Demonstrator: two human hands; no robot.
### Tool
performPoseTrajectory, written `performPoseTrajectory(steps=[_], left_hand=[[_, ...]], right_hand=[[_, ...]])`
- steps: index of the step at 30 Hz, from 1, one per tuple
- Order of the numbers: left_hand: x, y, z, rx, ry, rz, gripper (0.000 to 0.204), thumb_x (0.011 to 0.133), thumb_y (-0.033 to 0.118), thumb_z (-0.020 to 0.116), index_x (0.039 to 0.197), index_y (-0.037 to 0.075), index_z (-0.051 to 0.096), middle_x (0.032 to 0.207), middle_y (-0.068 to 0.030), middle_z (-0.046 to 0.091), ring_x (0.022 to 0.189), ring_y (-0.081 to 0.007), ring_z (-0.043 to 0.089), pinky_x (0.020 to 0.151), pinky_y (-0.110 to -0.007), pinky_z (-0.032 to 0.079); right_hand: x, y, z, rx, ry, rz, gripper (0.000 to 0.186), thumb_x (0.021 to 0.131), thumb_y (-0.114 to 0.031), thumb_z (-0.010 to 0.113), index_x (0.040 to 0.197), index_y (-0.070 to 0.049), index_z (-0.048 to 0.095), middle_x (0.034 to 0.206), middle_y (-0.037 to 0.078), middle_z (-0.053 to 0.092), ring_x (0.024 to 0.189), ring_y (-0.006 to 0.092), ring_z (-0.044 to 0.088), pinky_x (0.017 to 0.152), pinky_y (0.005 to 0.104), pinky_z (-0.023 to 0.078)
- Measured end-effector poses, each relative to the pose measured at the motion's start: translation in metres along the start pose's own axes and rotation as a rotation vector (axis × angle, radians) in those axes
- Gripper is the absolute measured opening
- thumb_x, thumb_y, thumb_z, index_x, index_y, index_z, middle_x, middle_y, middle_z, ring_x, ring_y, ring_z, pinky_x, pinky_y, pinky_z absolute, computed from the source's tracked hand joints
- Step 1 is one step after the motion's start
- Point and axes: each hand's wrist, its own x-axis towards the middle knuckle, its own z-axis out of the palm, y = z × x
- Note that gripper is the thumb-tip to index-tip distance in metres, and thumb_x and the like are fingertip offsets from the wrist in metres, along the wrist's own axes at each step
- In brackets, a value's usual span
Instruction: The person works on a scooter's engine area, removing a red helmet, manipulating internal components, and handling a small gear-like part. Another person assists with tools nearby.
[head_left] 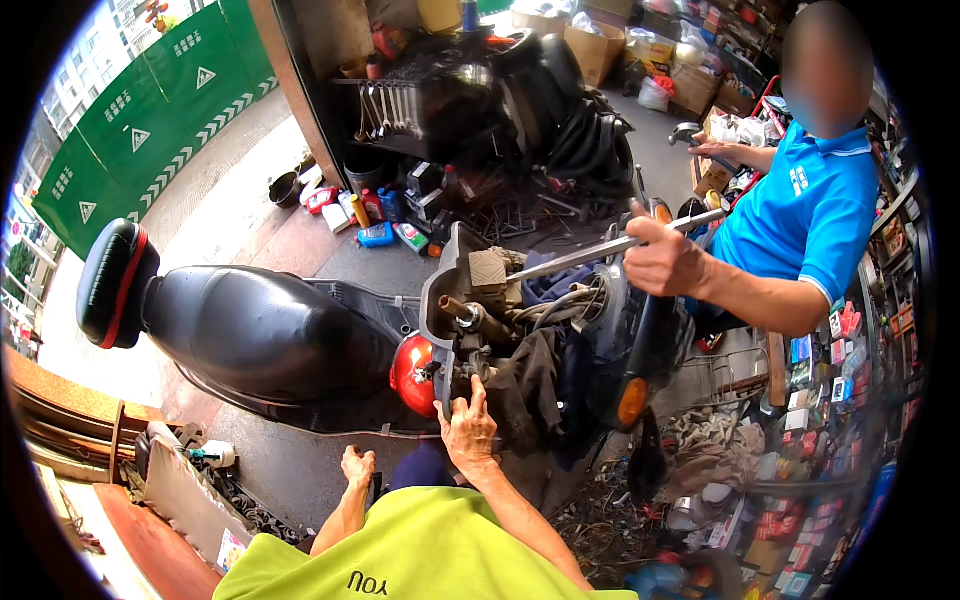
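Grey floor (275,462) indoors, sunlit pavement (215,195) and green barrier (165,120) outside.

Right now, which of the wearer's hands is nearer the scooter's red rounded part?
The right hand: its fingers are close beside the red rounded part, while the left hand is farther off, lower in the view.

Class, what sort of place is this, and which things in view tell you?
Probably a two-wheeler repair shop: a scooter has its front cables exposed, a row of wrenches hangs beyond it, and plastic bottles cluster nearby.
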Motion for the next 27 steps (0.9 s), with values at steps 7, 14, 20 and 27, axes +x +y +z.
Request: performPoseTrajectory(steps=[7,14,20,27], left_hand=[[-0.007,-0.053,-0.011,0.230,0.101,-0.073,0.043,0.071,0.015,0.068,0.109,-0.005,0.064,0.097,-0.0230,0.069,0.085,-0.0325,0.070,0.076,-0.039,0.056],[0.036,-0.047,-0.012,-0.030,0.048,-0.087,0.036,0.075,0.010,0.069,0.106,-0.007,0.061,0.076,-0.0167,0.067,0.055,-0.0209,0.065,0.044,-0.033,0.052],[0.049,-0.010,-0.021,-0.021,0.013,-0.057,0.042,0.071,0.017,0.073,0.106,-0.006,0.064,0.088,-0.0187,0.068,0.071,-0.0256,0.068,0.063,-0.038,0.055],[0.055,0.016,-0.031,0.108,-0.087,0.044,0.045,0.070,0.021,0.072,0.108,-0.002,0.065,0.104,-0.0213,0.068,0.102,-0.0354,0.065,0.089,-0.041,0.051]], right_hand=[[-0.001,0.000,0.001,-0.032,0.011,-0.010,0.036,0.084,-0.030,0.073,0.081,0.002,0.059,0.132,0.027,0.048,0.097,0.0361,0.066,0.071,0.0367,0.057],[-0.001,0.003,-0.001,-0.064,0.041,-0.019,0.037,0.082,-0.032,0.075,0.081,0.002,0.059,0.131,0.026,0.049,0.092,0.0350,0.066,0.069,0.0360,0.057],[0.000,-0.006,-0.002,-0.032,0.025,0.026,0.036,0.082,-0.028,0.075,0.080,0.003,0.056,0.131,0.026,0.050,0.099,0.0385,0.065,0.072,0.0392,0.057],[-0.002,-0.008,0.001,-0.069,0.071,0.034,0.037,0.084,-0.032,0.073,0.078,0.001,0.056,0.133,0.023,0.050,0.091,0.0343,0.065,0.070,0.0372,0.056]])
